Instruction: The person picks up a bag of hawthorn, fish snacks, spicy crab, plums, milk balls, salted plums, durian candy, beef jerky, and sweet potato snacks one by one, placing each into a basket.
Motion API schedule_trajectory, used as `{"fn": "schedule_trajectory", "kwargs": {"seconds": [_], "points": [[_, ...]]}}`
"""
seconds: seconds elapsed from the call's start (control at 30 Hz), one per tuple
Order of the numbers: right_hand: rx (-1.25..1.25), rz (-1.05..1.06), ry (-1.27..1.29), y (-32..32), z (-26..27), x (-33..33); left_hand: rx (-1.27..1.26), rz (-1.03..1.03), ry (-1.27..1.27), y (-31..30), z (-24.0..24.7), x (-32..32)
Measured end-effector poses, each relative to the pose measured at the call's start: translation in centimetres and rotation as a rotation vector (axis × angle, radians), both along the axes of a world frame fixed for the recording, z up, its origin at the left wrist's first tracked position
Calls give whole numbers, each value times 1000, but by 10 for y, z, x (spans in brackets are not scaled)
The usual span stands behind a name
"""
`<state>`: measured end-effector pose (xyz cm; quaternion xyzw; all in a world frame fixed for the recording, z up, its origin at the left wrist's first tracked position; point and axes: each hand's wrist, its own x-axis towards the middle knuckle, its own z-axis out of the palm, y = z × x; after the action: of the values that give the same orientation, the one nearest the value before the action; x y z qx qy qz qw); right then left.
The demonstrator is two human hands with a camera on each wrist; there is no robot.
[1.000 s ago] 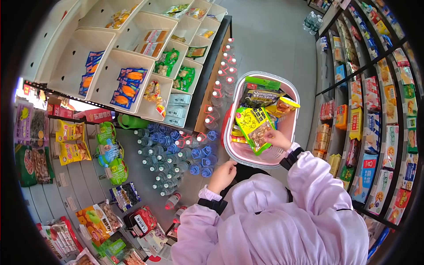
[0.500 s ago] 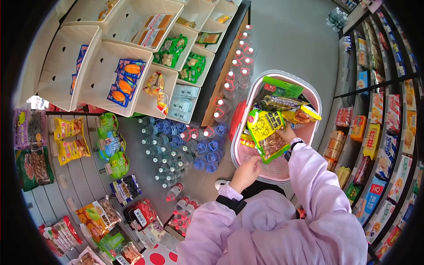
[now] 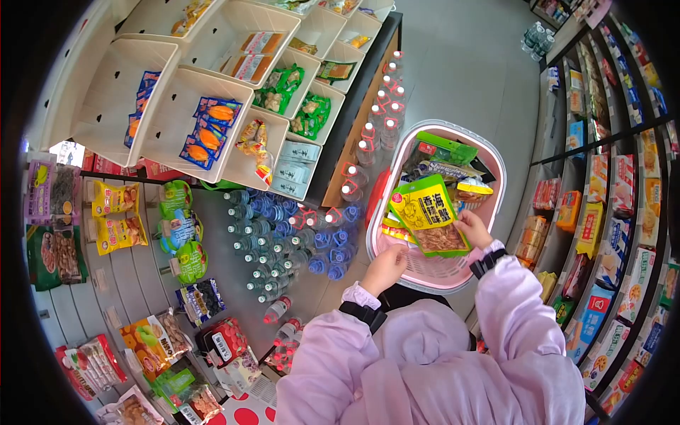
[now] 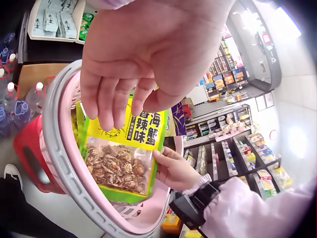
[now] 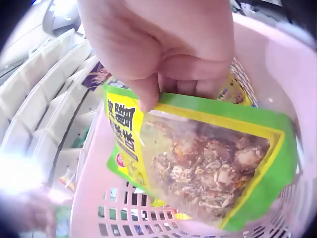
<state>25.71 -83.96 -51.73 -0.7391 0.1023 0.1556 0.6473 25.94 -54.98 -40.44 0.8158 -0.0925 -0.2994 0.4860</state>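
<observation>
My right hand (image 3: 473, 231) pinches the side edge of a green-and-yellow snack bag (image 3: 429, 217) with a clear window. In the right wrist view the thumb lies over the bag's green border (image 5: 208, 106), and brown dried pieces show through the window. The bag is over a pink basket (image 3: 453, 282) with a grey rim, in front of other packets. My left hand (image 3: 386, 269) is near the basket's near left rim and holds nothing. From the left wrist, the relaxed fingers of that hand (image 4: 148, 54) overlap the bag's upper part.
Other snack packets (image 3: 446, 150) lie in the basket. Water bottles (image 3: 269, 241) stand on the floor to the left, below cream bins (image 3: 152, 145) of small packets. Shelves of boxed snacks (image 3: 598, 212) line the right side. Hanging bags (image 3: 117, 216) fill the left wall.
The right hand has turned the snack bag so its printed front faces up more squarely. My left hand has come up to the basket rim. The basket has shifted right in the head view.
</observation>
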Motion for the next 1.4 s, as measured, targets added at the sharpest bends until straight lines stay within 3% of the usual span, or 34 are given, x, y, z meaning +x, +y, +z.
{"fn": "schedule_trajectory", "kwargs": {"seconds": [0.17, 0.2, 0.37, 0.4, 0.43, 0.5, 0.63, 0.7, 0.87, 1.03, 1.1, 1.3, 1.4], "points": [[-91, -43, -254, 15, 101, -9, -82, 47, 20, 9, -3, -1], [4, -65, -171, 18, 137, -7, -127, 101, 0, 9, 3, 0], [304, -95, -305, 44, 241, 14, -432, 348, -151, 19, 77, 16], [384, -102, -315, 59, 261, 17, -397, 367, -319, 26, 86, 20], [469, -98, -321, 74, 273, 22, -516, 341, -221, 38, 104, 22], [568, 18, -319, 89, 280, 26, -745, 299, -36, 65, 141, 15], [590, 202, -358, 161, 300, 26, -647, 334, -78, 132, 182, -29], [651, 262, -327, 194, 313, 20, -756, 461, -147, 153, 188, -59], [716, 677, -256, 295, 320, 2, -699, 729, -267, 227, 205, -165], [839, 1222, 5, 391, 333, -46, -563, 1088, -480, 269, 227, -287], [678, 1432, 50, 427, 349, -74, -524, 1250, -520, 276, 234, -333], [423, 1655, -263, 510, 343, -148, -408, 1623, -712, 283, 249, -428], [461, 1663, -356, 544, 358, -183, -421, 1761, -841, 291, 262, -459]]}}
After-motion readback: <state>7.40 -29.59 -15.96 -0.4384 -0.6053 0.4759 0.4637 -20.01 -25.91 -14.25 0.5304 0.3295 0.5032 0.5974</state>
